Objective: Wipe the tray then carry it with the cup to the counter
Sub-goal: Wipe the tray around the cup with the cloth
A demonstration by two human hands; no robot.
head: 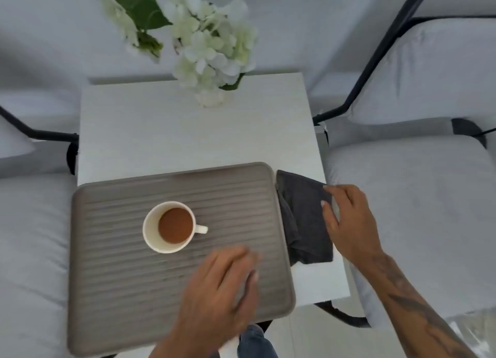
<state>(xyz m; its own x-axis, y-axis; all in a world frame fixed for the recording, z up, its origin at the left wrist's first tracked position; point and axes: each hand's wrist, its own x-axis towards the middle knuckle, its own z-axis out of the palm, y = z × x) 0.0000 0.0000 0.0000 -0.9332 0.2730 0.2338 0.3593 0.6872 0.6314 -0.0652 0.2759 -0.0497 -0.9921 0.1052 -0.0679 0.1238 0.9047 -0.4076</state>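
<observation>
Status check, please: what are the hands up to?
Right hand open on dark cloth. Left hand open over tray. Cup sits mid-tray, in the wipe path.

Single head-worn wide-angle view, looking steeply down from above at small white table, close range; chairs curve at frame edges.

We see our left hand smeared by motion blur, its fingers indistinct, hiding part of the ribbed grey rectangular tray. The bottom edge cuts off both forearms. The white hydrangea blooms run past the top edge and hide most of their small white vase.
</observation>
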